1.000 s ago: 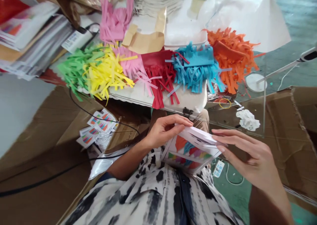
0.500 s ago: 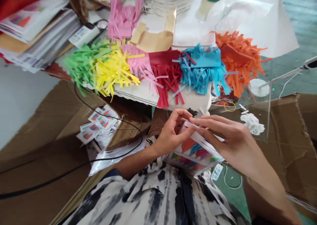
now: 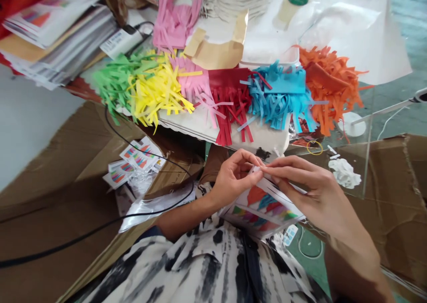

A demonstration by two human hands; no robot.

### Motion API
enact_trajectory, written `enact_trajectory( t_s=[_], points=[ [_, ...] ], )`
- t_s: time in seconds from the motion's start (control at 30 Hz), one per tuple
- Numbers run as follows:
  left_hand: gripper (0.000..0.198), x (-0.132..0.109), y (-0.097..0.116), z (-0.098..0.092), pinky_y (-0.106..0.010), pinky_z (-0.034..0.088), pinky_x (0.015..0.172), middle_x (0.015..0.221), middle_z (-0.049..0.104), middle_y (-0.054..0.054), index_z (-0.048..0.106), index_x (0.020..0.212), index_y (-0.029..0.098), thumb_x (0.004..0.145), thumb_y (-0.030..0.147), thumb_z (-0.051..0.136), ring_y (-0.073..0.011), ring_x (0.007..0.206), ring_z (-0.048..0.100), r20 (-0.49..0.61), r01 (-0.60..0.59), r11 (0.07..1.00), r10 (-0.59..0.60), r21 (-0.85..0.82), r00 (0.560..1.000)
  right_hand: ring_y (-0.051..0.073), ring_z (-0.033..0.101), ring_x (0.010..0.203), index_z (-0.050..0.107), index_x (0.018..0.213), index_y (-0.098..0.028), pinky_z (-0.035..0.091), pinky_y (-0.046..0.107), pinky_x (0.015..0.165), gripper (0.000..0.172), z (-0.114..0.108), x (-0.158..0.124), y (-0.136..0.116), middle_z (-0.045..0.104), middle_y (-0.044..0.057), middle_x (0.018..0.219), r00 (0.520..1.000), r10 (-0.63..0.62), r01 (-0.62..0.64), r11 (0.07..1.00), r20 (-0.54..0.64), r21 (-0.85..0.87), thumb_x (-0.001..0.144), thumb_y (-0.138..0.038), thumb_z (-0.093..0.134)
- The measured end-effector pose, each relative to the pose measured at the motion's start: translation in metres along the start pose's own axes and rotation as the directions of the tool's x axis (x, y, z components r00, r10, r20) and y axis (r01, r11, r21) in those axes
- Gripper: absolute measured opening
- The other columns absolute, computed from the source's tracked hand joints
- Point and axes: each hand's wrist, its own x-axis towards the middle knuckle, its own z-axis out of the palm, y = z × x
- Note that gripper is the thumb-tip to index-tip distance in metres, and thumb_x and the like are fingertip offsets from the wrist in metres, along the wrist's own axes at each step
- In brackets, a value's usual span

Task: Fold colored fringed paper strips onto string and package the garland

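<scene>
A clear packet with a colourful printed card is in front of my body, its top edge up between my hands. My left hand pinches the packet's top edge at its left end between thumb and fingers. My right hand comes from the right, its fingertips closed on the same edge and meeting the left fingertips. What lies right under the fingertips is too small to make out.
Fringed paper bundles in green, yellow, red, blue and orange line the table edge. An open cardboard box with printed cards stands at left; a black cable crosses it.
The table and its bundles have shifted slightly right in view. My hands stay at the packet's top edge, with the right fingertips drawn a little closer together.
</scene>
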Motion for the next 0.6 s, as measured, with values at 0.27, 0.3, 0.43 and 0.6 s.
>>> enact_trajectory(
  t_s=[0.27,0.3,0.43,0.6],
  points=[
    [0.023,0.002,-0.002,0.001,-0.027,0.057,0.081,0.098,0.075,-0.005,0.068,0.082,0.017,0.085,0.029,0.088,-0.0143,0.091,0.072,-0.029,-0.089,0.996,0.090,0.010,0.996,0.019,0.074,0.100,0.083,0.115,-0.033,0.064,0.027,0.077,0.025,-0.001,0.000,0.002,0.076,0.006,0.118,0.999,0.032,-0.033,0.999,0.016,0.031,0.103,-0.025,0.063],
    [0.025,0.002,-0.002,0.000,-0.027,0.057,0.080,0.098,0.076,-0.005,0.068,0.081,0.017,0.084,0.029,0.088,-0.0147,0.091,0.072,-0.032,-0.093,0.995,0.094,0.018,0.995,0.019,0.074,0.100,0.083,0.114,-0.033,0.065,0.027,0.078,0.024,-0.002,0.001,0.002,0.076,0.006,0.117,0.999,0.029,-0.029,0.999,0.016,0.036,0.103,-0.025,0.064],
    [0.028,0.003,-0.001,-0.006,-0.026,0.055,0.076,0.098,0.074,-0.005,0.067,0.084,0.018,0.085,0.036,0.088,-0.0139,0.085,0.070,-0.057,-0.093,0.989,0.100,0.114,0.993,0.020,0.076,0.102,0.081,0.121,-0.032,0.065,0.029,0.083,0.024,-0.009,-0.003,0.002,0.078,0.006,0.120,1.000,0.023,-0.022,0.999,0.021,-0.033,0.102,-0.028,0.066],
    [0.027,0.005,0.000,-0.026,-0.028,0.053,0.083,0.103,0.069,-0.005,0.076,0.108,0.022,0.097,0.047,0.073,-0.0169,0.094,0.066,-0.001,-0.166,0.935,0.175,0.313,0.985,0.021,0.077,0.106,0.077,0.130,-0.031,0.067,0.027,0.080,0.031,-0.011,-0.021,0.007,0.076,0.007,0.132,0.998,0.058,-0.056,0.985,0.006,-0.163,0.099,-0.034,0.072]
  ],
)
